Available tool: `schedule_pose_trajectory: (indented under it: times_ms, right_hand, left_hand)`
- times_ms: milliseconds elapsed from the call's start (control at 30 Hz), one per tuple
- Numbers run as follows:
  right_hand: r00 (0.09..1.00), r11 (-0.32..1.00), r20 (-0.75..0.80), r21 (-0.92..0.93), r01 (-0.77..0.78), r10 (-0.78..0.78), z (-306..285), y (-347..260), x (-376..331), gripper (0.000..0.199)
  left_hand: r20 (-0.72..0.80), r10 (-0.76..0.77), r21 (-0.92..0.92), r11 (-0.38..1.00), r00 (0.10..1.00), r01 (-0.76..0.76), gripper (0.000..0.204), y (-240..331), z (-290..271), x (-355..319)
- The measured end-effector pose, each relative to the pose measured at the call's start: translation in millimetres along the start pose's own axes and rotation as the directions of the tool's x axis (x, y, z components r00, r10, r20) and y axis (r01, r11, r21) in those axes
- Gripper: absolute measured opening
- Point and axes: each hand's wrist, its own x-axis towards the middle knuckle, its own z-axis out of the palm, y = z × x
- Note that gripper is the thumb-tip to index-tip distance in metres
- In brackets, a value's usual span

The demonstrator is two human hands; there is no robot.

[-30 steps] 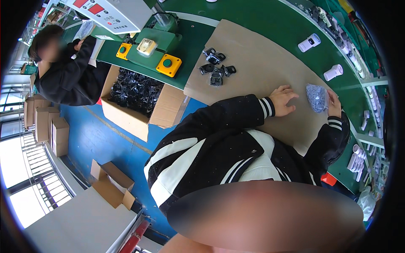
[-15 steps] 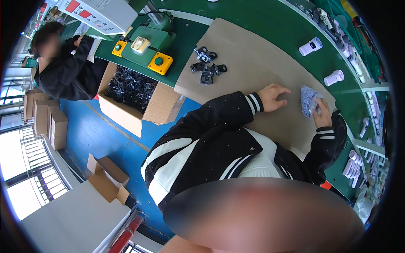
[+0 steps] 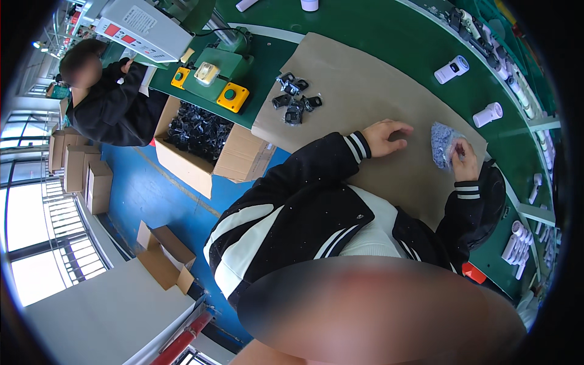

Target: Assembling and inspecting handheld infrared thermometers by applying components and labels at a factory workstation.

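A clear plastic bag of small pale-violet pieces (image 3: 443, 146) rests on the brown cardboard sheet (image 3: 389, 79), toward its right end. My right hand (image 3: 465, 161) is at the bag's near right side, its bent fingers gripping the plastic; the fingertips are partly hidden. Over the middle of the sheet is my left hand (image 3: 387, 138), its thumb and fingers apart and holding nothing, a short gap from the bag. Several black parts in clear wrappers (image 3: 295, 100) are grouped at the sheet's left side.
Beyond the sheet, white cylindrical parts (image 3: 452, 69) lie on the green bench (image 3: 359, 24). A green press (image 3: 228, 67) with yellow button boxes (image 3: 232, 97) stands left. Below it, an open carton (image 3: 185, 173) holds many black wrapped parts. A co-worker (image 3: 115, 100) sits far left.
My left hand has shifted slightly left. My right hand stays at the bag with its fingers drawn a little closer together. The whole view has shifted slightly.
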Motion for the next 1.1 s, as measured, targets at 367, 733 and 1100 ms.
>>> schedule_pose_trajectory:
  times_ms: [367,733,1100]
  right_hand:
    - [0.997,0.999,-0.074,-0.028,-0.023,0.021,-4.6,27.9,24.2,0.023]
    - [0.882,0.993,-0.466,0.114,-0.012,0.064,-12.4,10.6,18.3,0.016]
    - [0.649,0.918,-0.76,0.242,0.314,-0.022,-45.4,-113.5,9.7,0.022]
  left_hand:
    - [-0.003,-0.063,-0.097,0.993,0.998,0.062,0.036,1.6,1.6,1.2]
    - [-0.072,-0.188,-0.358,0.922,0.98,0.15,0.041,20.9,-64.1,6.4]
    - [-0.85,-0.018,0.324,0.771,0.527,0.549,0.07,-103.0,-247.1,189.1]
